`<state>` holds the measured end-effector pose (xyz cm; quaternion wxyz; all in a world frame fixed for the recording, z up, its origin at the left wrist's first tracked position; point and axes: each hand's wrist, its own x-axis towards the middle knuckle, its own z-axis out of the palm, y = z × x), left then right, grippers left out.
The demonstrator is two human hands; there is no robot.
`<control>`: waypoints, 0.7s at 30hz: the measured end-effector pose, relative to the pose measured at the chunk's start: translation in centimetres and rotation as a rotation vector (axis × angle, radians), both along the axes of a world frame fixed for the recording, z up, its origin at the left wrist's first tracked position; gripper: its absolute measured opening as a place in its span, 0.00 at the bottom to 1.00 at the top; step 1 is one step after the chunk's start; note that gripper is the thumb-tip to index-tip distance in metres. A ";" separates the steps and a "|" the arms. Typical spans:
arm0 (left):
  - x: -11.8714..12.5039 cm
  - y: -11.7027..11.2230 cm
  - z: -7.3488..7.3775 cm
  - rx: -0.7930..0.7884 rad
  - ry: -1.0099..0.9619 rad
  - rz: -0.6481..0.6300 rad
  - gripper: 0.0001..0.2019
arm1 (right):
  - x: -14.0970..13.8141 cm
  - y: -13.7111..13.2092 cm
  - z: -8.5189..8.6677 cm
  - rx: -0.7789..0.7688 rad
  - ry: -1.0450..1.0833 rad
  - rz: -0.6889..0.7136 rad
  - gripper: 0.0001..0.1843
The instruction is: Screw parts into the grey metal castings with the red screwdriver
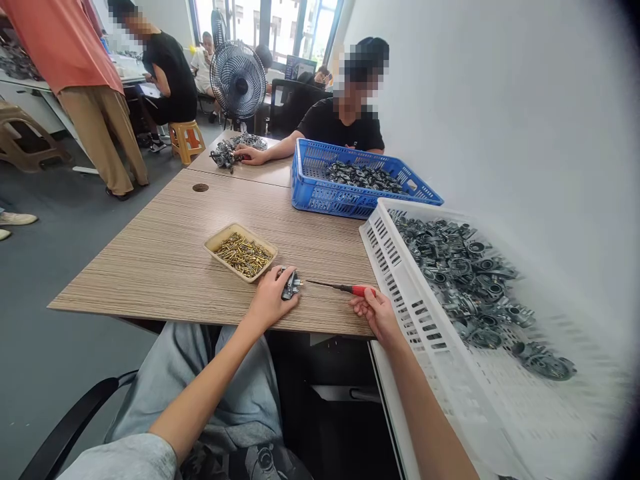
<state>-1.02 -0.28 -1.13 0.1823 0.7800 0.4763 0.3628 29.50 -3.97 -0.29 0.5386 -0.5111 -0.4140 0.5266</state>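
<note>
My left hand (270,298) grips a small grey metal part (290,285) on the wooden table (165,260), close to its near edge. My right hand (376,310) holds a red-handled screwdriver (337,287), whose thin shaft points left with its tip touching the part. A shallow beige tray (212,243) of brass screws lies just behind my left hand.
A white slotted crate (400,280) with several grey metal parts stands at my right. Behind it is a blue crate (310,190) of similar parts. A person in black sits across the table handling parts. A fan and other people are farther back on the left.
</note>
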 end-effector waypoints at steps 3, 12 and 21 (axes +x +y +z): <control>0.0 0.0 -0.1 0.009 0.002 -0.001 0.32 | 0.0 0.0 0.0 -0.001 0.004 0.000 0.26; 0.0 0.0 0.0 0.007 0.007 -0.002 0.31 | 0.0 -0.2 0.1 0.005 0.010 0.011 0.24; 0.1 -0.4 0.5 0.010 0.025 -0.026 0.34 | 0.5 -0.5 0.2 0.021 -0.074 0.142 0.25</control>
